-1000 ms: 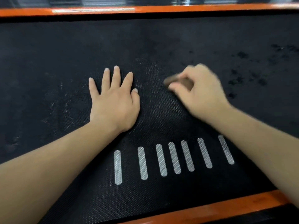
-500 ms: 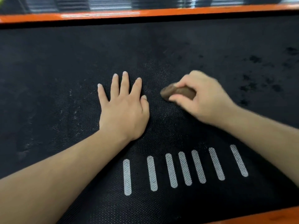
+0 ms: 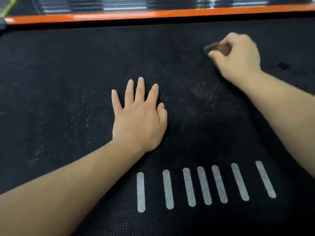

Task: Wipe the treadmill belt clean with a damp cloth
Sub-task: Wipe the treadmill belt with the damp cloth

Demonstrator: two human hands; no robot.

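The black textured treadmill belt (image 3: 68, 82) fills the head view. My right hand (image 3: 238, 58) is at the upper right, closed around a small brown damp cloth (image 3: 216, 48) that pokes out to the left of my fingers and presses on the belt; the hand is motion-blurred. My left hand (image 3: 139, 120) lies flat on the belt's middle, palm down, fingers spread, holding nothing. Pale dusty smears (image 3: 204, 94) show between the two hands, and dark wet-looking spots (image 3: 283, 65) sit right of my right wrist.
An orange side rail (image 3: 153, 14) runs along the far edge of the belt. Several white oval stripes (image 3: 204, 184) are printed on the belt near me. More pale scuffs (image 3: 39, 150) mark the belt's left part.
My right hand with the cloth has swept away from the left hand, toward the far right of the belt. The left hand stays flat in place; the view has shifted.
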